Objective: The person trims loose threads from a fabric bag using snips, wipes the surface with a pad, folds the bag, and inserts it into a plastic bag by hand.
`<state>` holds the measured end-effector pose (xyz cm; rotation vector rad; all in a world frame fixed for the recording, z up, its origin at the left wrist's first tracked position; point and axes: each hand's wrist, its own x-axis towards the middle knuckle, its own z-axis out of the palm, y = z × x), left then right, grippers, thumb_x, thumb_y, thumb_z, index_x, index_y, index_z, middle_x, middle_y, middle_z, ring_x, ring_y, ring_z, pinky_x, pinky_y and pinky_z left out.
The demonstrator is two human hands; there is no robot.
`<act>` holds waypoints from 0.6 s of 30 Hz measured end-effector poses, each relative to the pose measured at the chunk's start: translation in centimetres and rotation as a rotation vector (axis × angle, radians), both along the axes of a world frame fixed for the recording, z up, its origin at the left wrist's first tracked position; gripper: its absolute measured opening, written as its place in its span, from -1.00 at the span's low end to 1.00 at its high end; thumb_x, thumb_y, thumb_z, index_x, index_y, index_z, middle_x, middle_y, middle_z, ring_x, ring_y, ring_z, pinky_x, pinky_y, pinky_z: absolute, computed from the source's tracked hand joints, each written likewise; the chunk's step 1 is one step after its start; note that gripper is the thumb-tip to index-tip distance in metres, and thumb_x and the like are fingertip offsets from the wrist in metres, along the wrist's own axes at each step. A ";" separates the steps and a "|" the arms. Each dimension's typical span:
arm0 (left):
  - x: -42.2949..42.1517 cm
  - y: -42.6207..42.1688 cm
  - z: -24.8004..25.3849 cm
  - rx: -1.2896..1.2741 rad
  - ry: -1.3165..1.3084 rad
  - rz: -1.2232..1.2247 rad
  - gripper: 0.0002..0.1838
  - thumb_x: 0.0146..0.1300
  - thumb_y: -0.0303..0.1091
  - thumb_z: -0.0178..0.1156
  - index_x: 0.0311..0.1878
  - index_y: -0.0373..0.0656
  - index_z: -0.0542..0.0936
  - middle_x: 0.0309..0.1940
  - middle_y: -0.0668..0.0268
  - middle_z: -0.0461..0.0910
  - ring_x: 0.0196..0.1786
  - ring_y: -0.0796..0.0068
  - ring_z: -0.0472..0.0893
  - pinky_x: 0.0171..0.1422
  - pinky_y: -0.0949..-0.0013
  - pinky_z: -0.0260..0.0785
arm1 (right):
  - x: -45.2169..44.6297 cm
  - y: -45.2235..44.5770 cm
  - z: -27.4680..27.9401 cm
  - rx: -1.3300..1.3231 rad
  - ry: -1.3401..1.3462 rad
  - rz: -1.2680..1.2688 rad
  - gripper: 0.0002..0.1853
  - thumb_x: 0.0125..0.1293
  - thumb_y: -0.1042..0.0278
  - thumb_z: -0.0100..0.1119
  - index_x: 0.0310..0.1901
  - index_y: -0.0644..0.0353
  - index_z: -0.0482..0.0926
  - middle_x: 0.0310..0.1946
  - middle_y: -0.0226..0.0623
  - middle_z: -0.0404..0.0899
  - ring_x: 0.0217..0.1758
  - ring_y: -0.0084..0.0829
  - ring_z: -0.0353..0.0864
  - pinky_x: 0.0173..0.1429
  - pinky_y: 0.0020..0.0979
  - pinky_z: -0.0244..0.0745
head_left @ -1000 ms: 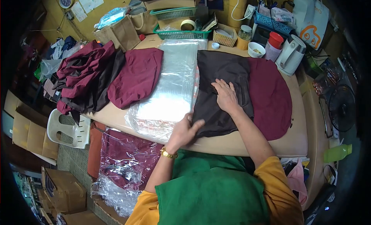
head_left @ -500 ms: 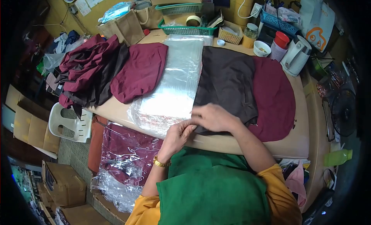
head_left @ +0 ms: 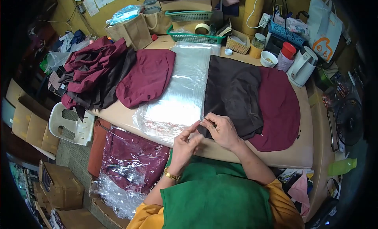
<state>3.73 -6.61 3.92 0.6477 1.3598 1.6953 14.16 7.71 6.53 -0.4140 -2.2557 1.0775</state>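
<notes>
A folded dark-brown-and-maroon cloth piece lies flat on the padded table, its dark end beside a stack of clear plastic bags. At the cloth's near left corner, my right hand pinches with thumb and forefinger; what lies between the fingertips is too small to make out. Just left of it is my left hand, over the table's front edge. Its forefinger stretches toward the right fingertips, and the thumb stands apart. No object shows in the left hand.
Another maroon folded piece and a heap of maroon and dark cloth lie left. Plastic-wrapped maroon cloth sits below the table's front edge. Green baskets, a bowl and an electric kettle stand along the back.
My hands have drawn apart: the right now pinches near the cloth's corner, and the left has opened its fingers and sits slightly lower. The view has tilted up a little.
</notes>
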 end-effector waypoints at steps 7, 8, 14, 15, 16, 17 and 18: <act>0.1 1.6 -1.1 0.274 -0.630 0.151 -0.82 0.43 -0.38 0.15 -0.11 -0.35 0.57 -0.23 0.09 0.67 -0.12 0.40 0.72 -0.07 0.52 0.67 | 0.8 -1.4 1.0 0.016 0.030 -0.103 -0.78 0.29 0.30 0.32 -0.26 0.29 0.55 -0.40 -0.13 0.60 -0.40 -0.24 0.62 -0.31 -0.29 0.44; 0.1 1.4 -0.9 0.302 -0.666 0.150 -0.81 0.44 -0.39 0.12 -0.13 -0.38 0.56 -0.19 0.06 0.66 -0.04 0.33 0.71 0.01 0.48 0.67 | 1.0 -1.9 2.0 0.064 0.072 -0.191 -0.78 0.24 0.31 0.36 -0.23 0.25 0.58 -0.35 -0.18 0.59 -0.35 -0.23 0.62 -0.28 -0.26 0.45; -0.6 0.6 -0.4 0.350 -0.588 0.073 -0.78 0.47 -0.36 0.08 -0.16 -0.38 0.54 -0.12 0.05 0.63 0.03 0.28 0.68 0.17 0.33 0.62 | 2.5 -3.1 4.4 0.474 0.039 -0.253 -0.69 0.02 0.34 0.44 -0.16 0.13 0.64 -0.29 -0.38 0.49 -0.32 -0.31 0.55 -0.27 -0.29 0.38; -0.6 0.6 -0.4 0.351 -0.587 0.072 -0.78 0.47 -0.36 0.08 -0.16 -0.38 0.54 -0.12 0.05 0.63 0.03 0.28 0.68 0.17 0.33 0.62 | 2.5 -3.4 4.5 0.582 0.067 -0.242 -0.69 -0.01 0.37 0.44 -0.17 0.12 0.65 -0.34 -0.42 0.48 -0.37 -0.36 0.53 -0.31 -0.32 0.33; -0.5 0.6 -0.5 0.383 -0.582 0.055 -0.79 0.47 -0.37 0.08 -0.17 -0.36 0.54 -0.14 0.11 0.63 -0.02 0.34 0.69 0.15 0.34 0.62 | 2.4 -3.4 4.4 0.583 0.068 -0.243 -0.69 -0.01 0.37 0.44 -0.17 0.12 0.65 -0.34 -0.42 0.48 -0.37 -0.36 0.53 -0.31 -0.32 0.33; -0.5 0.6 -0.5 0.414 -0.578 0.038 -0.80 0.47 -0.37 0.08 -0.18 -0.34 0.54 -0.16 0.16 0.63 -0.07 0.39 0.69 0.14 0.36 0.62 | 2.3 -3.4 4.0 0.659 0.087 -0.234 -0.73 0.04 0.39 0.36 -0.17 0.14 0.63 -0.34 -0.43 0.46 -0.40 -0.42 0.50 -0.35 -0.35 0.26; -0.4 0.6 -0.4 0.415 -0.578 0.036 -0.80 0.47 -0.37 0.08 -0.18 -0.34 0.54 -0.16 0.16 0.63 -0.07 0.39 0.69 0.14 0.36 0.62 | 2.2 -3.5 3.8 0.735 0.106 -0.225 -0.78 0.10 0.42 0.29 -0.17 0.15 0.62 -0.35 -0.44 0.44 -0.43 -0.49 0.48 -0.38 -0.37 0.20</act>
